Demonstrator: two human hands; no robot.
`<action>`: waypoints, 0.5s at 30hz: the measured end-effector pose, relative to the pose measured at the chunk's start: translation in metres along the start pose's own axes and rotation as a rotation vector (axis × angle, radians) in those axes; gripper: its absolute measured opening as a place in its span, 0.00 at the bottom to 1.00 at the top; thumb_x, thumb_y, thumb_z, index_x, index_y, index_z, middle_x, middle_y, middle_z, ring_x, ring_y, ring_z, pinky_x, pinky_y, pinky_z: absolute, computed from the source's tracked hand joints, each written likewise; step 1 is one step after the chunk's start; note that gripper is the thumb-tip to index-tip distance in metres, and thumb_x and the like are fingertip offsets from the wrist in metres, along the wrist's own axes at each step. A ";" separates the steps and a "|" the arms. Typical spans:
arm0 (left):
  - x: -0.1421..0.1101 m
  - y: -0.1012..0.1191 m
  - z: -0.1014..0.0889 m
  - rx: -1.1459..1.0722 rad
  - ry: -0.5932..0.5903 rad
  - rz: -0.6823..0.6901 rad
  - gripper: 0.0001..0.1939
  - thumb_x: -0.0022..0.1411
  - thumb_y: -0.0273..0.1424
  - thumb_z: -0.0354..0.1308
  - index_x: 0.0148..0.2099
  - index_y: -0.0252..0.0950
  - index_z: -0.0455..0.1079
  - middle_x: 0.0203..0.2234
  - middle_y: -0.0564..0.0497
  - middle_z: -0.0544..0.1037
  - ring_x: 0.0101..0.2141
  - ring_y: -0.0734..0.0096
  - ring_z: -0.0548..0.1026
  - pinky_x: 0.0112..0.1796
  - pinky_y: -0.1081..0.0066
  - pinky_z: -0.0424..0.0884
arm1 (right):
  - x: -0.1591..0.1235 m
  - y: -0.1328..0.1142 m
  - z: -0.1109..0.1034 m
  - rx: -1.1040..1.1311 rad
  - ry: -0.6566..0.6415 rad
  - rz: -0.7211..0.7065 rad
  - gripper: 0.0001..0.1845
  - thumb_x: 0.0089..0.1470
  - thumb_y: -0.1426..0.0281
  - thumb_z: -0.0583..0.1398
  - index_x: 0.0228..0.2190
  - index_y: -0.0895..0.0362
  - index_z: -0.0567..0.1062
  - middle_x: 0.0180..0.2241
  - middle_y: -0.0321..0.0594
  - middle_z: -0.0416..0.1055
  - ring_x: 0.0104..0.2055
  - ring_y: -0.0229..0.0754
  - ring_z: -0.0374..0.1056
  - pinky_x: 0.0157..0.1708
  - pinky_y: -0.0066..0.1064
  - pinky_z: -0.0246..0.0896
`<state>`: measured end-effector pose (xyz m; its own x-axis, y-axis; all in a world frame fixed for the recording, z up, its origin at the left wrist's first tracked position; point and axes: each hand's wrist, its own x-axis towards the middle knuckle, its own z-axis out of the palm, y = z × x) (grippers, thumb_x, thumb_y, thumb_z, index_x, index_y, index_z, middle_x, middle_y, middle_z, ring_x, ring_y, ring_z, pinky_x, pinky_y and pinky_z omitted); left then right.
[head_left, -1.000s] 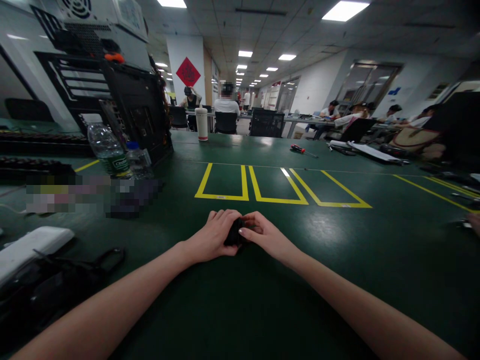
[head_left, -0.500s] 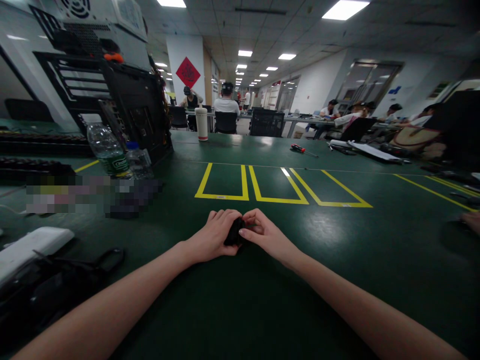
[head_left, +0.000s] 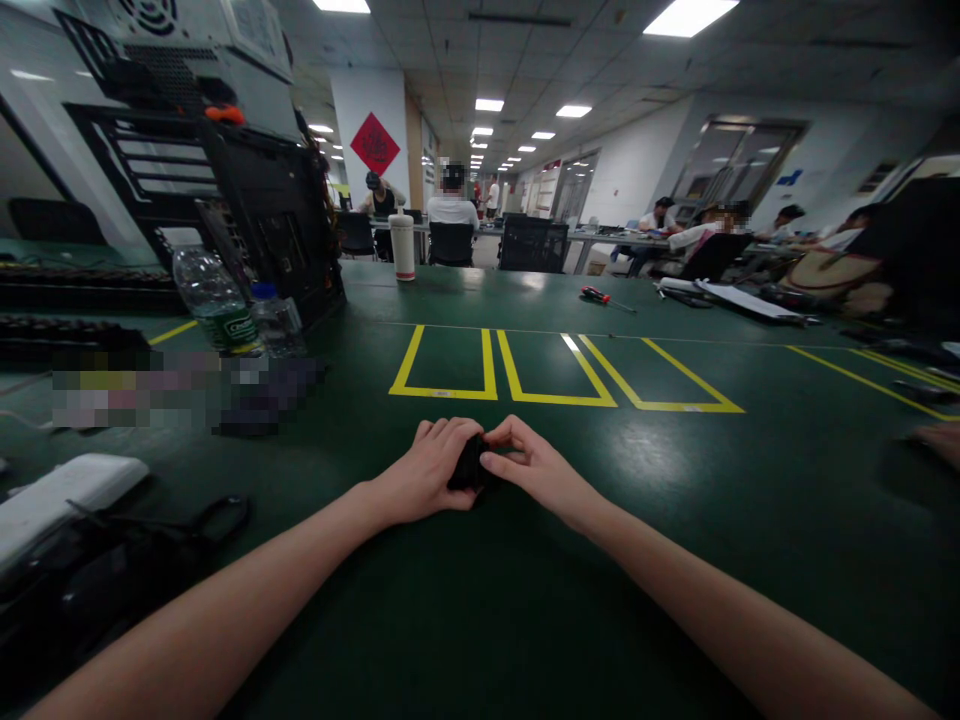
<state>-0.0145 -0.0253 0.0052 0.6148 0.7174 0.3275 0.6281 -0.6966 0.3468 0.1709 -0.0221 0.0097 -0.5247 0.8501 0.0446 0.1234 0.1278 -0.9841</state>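
Note:
A small black block-like object [head_left: 469, 466] rests at the middle of the green table [head_left: 480, 600], nearer to me than the yellow tape outlines; its exact kind I cannot make out. My left hand [head_left: 431, 465] is wrapped round its left side, fingers over the far edge and thumb at the near edge. At its right side, my right hand [head_left: 529, 462] has thumb and fingertips pinched against the edge. Whether a smaller part sits between those right fingertips is hidden. Both forearms reach in from the lower corners.
Yellow tape outlines [head_left: 444, 393] lie beyond my hands, with a red screwdriver [head_left: 596, 295] and a white cup [head_left: 403, 248] farther off. At left stand two plastic bottles [head_left: 214, 290], a black computer frame [head_left: 277, 220], a white power strip [head_left: 82, 490] and black cables [head_left: 127, 560]. Another person's hand [head_left: 941, 437] shows at right.
Both my hands stay on the black object in nearly the same place, the right fingers shifting only slightly. The other person's hand at the right edge has moved a little further into view.

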 end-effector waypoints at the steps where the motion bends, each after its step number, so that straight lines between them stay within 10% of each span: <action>1: 0.000 0.000 0.000 0.002 0.003 0.001 0.30 0.48 0.33 0.59 0.52 0.38 0.50 0.45 0.46 0.64 0.42 0.58 0.64 0.41 0.62 0.57 | 0.000 0.000 0.000 -0.009 0.015 0.000 0.10 0.49 0.66 0.58 0.34 0.55 0.64 0.38 0.37 0.64 0.42 0.40 0.64 0.42 0.38 0.62; 15: -0.001 0.008 -0.013 -0.025 -0.058 0.002 0.28 0.51 0.32 0.57 0.52 0.39 0.49 0.45 0.46 0.64 0.42 0.58 0.64 0.40 0.62 0.58 | 0.000 -0.003 -0.002 0.027 -0.062 0.010 0.14 0.45 0.69 0.61 0.35 0.54 0.62 0.38 0.36 0.62 0.42 0.40 0.64 0.42 0.38 0.63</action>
<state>-0.0157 -0.0315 0.0188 0.6432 0.7137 0.2774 0.6152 -0.6973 0.3679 0.1721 -0.0219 0.0134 -0.5748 0.8179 0.0253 0.1063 0.1053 -0.9887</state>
